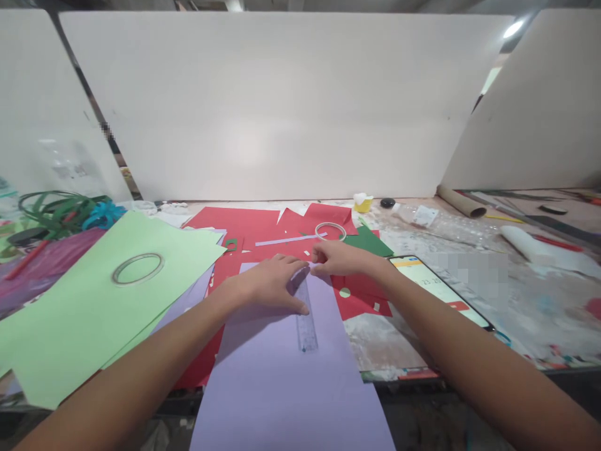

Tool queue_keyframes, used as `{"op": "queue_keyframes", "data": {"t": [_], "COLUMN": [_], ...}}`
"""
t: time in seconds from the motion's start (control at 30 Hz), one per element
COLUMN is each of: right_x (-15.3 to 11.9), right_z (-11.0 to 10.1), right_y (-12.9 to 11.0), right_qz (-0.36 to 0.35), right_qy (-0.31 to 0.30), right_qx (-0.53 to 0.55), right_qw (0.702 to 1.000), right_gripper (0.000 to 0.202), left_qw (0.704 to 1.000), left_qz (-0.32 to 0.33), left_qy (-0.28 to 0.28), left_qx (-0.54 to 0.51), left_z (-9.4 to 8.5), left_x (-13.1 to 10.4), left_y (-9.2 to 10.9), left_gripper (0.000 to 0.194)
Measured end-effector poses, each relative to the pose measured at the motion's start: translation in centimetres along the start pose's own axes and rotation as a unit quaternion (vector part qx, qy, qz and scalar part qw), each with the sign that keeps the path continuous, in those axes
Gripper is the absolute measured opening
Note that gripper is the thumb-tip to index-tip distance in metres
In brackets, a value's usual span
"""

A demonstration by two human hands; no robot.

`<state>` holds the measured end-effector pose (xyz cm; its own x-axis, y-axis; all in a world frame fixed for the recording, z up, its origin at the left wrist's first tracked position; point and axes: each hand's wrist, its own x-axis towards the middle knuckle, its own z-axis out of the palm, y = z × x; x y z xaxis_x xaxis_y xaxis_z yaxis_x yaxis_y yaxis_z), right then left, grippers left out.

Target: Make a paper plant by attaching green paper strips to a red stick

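Note:
A clear plastic ruler (pixel 307 332) lies lengthwise on a large lilac paper sheet (pixel 282 382). My left hand (pixel 275 283) rests over the ruler's upper part, fingers stretched forward and thumb apart, touching it. Close to the sheet's far edge, at the ruler's far end, is my right hand (pixel 335 257) with its fingers curled into a pinch. What it pinches, if anything, is too small or hidden to make out. The sheet's near end hangs over the table edge. Just beyond my hands, a thin lilac paper strip (pixel 286 240) lies on red paper (pixel 244 220).
Green sheets (pixel 94 319) bearing a tape roll (pixel 138 269) lie at left. Another tape roll (pixel 330 232) sits behind my right hand. A lit phone (pixel 441 291) is beside my right forearm. Farther right are a plastic bottle (pixel 425 216) and a cardboard tube (pixel 460 200). A white partition (pixel 291 106) stands behind.

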<state>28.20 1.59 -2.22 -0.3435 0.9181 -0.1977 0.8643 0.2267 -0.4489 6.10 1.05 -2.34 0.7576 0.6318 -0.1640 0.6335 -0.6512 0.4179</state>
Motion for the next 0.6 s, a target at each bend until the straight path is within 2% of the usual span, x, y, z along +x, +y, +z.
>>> {"op": "queue_keyframes", "data": {"t": [0.13, 0.23, 0.37, 0.47, 0.6], "right_x": [-0.1, -0.2, -0.3, -0.2, -0.4], "right_z": [0.4, 0.9, 1.4, 1.5, 1.2], "right_y": [0.2, 0.1, -0.4, -0.6, -0.8], "right_qz": [-0.019, -0.031, -0.043, -0.034, -0.042], "right_qy": [0.006, -0.005, 0.015, 0.041, 0.008], "right_qx": [0.016, 0.01, 0.019, 0.052, 0.146], "right_qw": [1.0, 0.999, 0.999, 0.997, 0.988], "right_gripper": [0.023, 0.015, 0.015, 0.015, 0.012], "left_qw": [1.0, 0.999, 0.999, 0.998, 0.995], "left_qz": [0.002, -0.003, -0.025, -0.046, -0.058], "left_qy": [0.005, 0.001, 0.004, 0.029, 0.072], "left_qx": [0.024, 0.043, 0.046, 0.044, 0.023], "left_z": [0.1, 0.2, 0.4, 0.6, 0.7], "left_x": [-0.5, -0.9, -1.2, -1.2, -0.8], "left_y": [0.1, 0.5, 0.6, 0.1, -1.2], "left_gripper": [0.077, 0.078, 0.091, 0.106, 0.097]}}
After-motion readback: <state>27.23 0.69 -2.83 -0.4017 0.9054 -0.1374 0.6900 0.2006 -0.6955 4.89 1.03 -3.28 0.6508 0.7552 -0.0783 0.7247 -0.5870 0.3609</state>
